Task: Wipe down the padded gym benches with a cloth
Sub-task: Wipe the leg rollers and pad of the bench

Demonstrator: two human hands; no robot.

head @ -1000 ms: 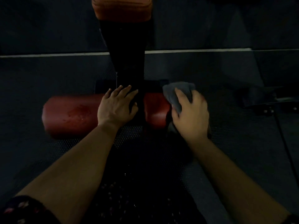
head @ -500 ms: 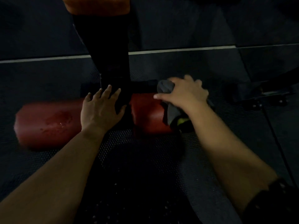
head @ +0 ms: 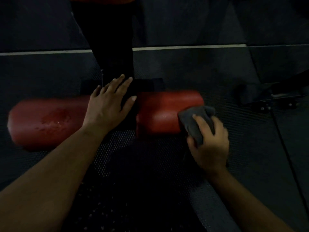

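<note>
I note one grey cloth, bunched against the outer end of the right red pad. My right hand grasps it, fingers curled round it. Red pads counted: two. The left pad shows wet-looking marks. My left hand lies flat on its inner end, fingers straight, holding nothing. One black post rises between the pads.

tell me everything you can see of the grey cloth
The grey cloth looks like soft, matte fabric, bunched into a creased wad. The right hand grips it, with the fingers curled over its top and the thumb at its near edge. It sits against the right end of the red roller pad, on the near side. Part of it is hidden under the hand, and the light is too dim to show weave or stains.
</note>
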